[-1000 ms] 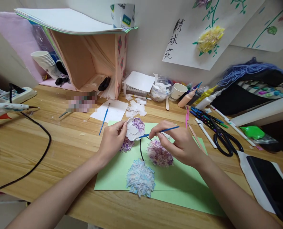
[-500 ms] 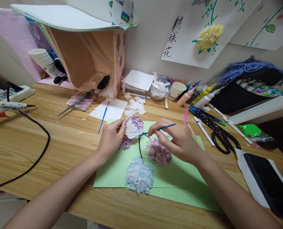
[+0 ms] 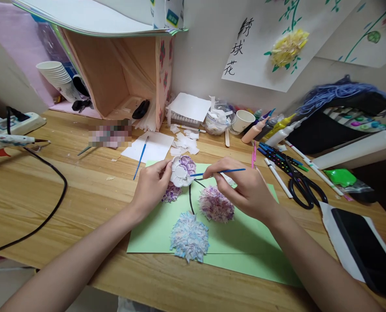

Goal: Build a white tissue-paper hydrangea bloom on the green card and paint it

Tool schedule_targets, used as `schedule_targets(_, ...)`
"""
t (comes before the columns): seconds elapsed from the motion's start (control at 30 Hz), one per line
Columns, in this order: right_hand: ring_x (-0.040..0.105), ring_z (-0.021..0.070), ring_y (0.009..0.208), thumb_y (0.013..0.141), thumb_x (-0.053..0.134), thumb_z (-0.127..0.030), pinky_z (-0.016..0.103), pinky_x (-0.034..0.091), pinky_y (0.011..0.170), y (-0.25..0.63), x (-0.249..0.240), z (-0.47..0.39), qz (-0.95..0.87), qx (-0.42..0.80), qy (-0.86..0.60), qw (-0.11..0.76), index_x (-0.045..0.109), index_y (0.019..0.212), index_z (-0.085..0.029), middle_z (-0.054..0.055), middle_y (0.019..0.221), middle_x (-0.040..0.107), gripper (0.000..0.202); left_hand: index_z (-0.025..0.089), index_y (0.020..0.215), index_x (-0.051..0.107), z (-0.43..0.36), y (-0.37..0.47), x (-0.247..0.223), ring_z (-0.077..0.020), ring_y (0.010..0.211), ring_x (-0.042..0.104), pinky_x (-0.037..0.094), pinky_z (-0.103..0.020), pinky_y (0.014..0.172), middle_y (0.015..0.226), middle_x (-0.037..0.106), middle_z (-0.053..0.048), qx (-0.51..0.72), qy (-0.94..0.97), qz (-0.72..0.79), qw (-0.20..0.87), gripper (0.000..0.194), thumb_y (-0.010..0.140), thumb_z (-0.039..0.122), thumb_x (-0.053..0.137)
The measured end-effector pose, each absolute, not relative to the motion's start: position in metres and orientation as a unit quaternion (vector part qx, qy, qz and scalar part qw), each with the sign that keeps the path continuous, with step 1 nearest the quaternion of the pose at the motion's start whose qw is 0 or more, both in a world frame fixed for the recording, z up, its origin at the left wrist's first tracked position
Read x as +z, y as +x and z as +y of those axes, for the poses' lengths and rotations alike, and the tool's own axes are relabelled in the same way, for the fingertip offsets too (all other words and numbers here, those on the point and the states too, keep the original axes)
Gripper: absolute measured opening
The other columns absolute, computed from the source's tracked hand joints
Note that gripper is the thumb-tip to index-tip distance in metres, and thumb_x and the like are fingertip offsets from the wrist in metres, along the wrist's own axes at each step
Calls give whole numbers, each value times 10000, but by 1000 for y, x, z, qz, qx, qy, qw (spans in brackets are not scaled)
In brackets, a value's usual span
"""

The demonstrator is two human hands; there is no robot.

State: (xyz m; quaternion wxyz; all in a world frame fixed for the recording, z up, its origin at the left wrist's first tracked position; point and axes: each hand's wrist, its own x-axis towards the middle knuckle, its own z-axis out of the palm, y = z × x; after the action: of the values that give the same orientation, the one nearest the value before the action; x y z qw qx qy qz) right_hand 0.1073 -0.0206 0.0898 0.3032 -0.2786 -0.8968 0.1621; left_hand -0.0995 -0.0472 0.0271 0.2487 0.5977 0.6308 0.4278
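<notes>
My left hand point(image 3: 154, 184) grips the edge of a small white flower-shaped paint palette point(image 3: 180, 173), tilted up, with purple paint in several of its wells. In my right hand point(image 3: 240, 186) a thin blue paintbrush point(image 3: 228, 171) is pinched, its tip at the palette's right side. Beneath both hands lies a light green sheet of paper point(image 3: 154, 232). On it sit a pale blue paper-petal flower point(image 3: 189, 236), a purple-pink one point(image 3: 216, 203), and another purple one point(image 3: 171, 193) partly hidden behind the palette. A black drawn stem point(image 3: 190, 199) runs between the flowers.
A second blue brush point(image 3: 141, 157) lies on white paper point(image 3: 160, 145), near torn paper scraps point(image 3: 186, 141). At right are black scissors point(image 3: 305, 184), pens and a phone point(image 3: 364, 247). A glue gun point(image 3: 11, 141) with a cord point(image 3: 58, 208) is at left; a paper cup point(image 3: 243, 121) stands behind.
The brush in my right hand has risen and lies flatter, its tip moving up from the palette's lower rim to its right side. The left hand still holds the palette in place.
</notes>
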Motion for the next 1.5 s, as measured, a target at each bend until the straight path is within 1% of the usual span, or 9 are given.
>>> schedule_targets(0.1, 593, 145, 715, 851, 434, -113, 267, 463, 667, 107, 90, -20, -899, 158, -275, 301, 574, 852, -200, 24, 756, 643, 165, 156, 913, 700, -47, -99, 27, -148, 537, 597, 409, -210, 496, 694, 684, -29, 428, 597, 630, 252, 343, 883, 393, 455)
schedule_targets(0.33, 600, 141, 738, 853, 432, -110, 262, 462, 678, 106, 91, -21, -896, 168, -279, 301, 584, 866, -188, 29, 778, 650, 171, 163, 922, 700, -48, -98, 27, -145, 529, 593, 403, -211, 498, 658, 664, -18, 425, 597, 629, 258, 332, 887, 382, 453)
schedule_targets(0.5, 614, 137, 760, 863, 429, -119, 255, 468, 679, 106, 90, -22, -896, 180, -274, 299, 590, 899, -192, 27, 813, 663, 180, 157, 948, 698, -48, -98, 26, -150, 545, 593, 412, -214, 504, 690, 675, -28, 429, 597, 625, 263, 344, 885, 390, 453)
schedule_targets(0.63, 604, 132, 717, 849, 440, -104, 253, 464, 668, 106, 89, -22, -896, 164, -277, 306, 588, 847, -183, 23, 760, 650, 168, 155, 923, 700, -48, -98, 26, -149, 548, 597, 408, -210, 500, 683, 671, -26, 429, 596, 627, 261, 338, 883, 386, 457)
schedule_targets(0.77, 614, 135, 756, 860, 430, -112, 251, 468, 677, 105, 89, -22, -896, 170, -276, 305, 592, 896, -181, 30, 808, 662, 180, 160, 956, 697, -48, -98, 26, -148, 542, 605, 408, -207, 493, 674, 670, -23, 430, 593, 623, 274, 340, 887, 385, 451)
schedule_targets(0.97, 609, 126, 734, 854, 444, -109, 242, 463, 670, 105, 89, -23, -900, 171, -268, 298, 589, 875, -180, 22, 780, 656, 163, 154, 929, 701, -47, -98, 26, -152, 563, 603, 406, -202, 492, 664, 667, -24, 425, 602, 622, 263, 338, 887, 378, 452)
schedule_targets(1.17, 597, 125, 688, 847, 439, -112, 249, 453, 638, 106, 88, -23, -896, 159, -281, 304, 586, 827, -187, 15, 741, 647, 166, 154, 925, 702, -47, -98, 24, -146, 550, 585, 402, -203, 489, 669, 666, -22, 430, 606, 618, 257, 334, 889, 370, 449)
schedule_targets(1.33, 606, 131, 724, 852, 432, -112, 259, 466, 667, 107, 88, -23, -883, 165, -275, 344, 589, 870, -191, 23, 772, 654, 176, 153, 943, 702, -47, -98, 24, -138, 555, 574, 402, -203, 497, 674, 660, -18, 430, 605, 620, 254, 337, 891, 372, 451)
schedule_targets(1.5, 614, 127, 737, 853, 438, -112, 250, 471, 674, 106, 87, -24, -895, 187, -260, 311, 592, 875, -184, 22, 783, 662, 171, 156, 939, 698, -47, -98, 25, -141, 562, 586, 405, -206, 505, 678, 662, -20, 424, 607, 620, 259, 335, 892, 377, 451)
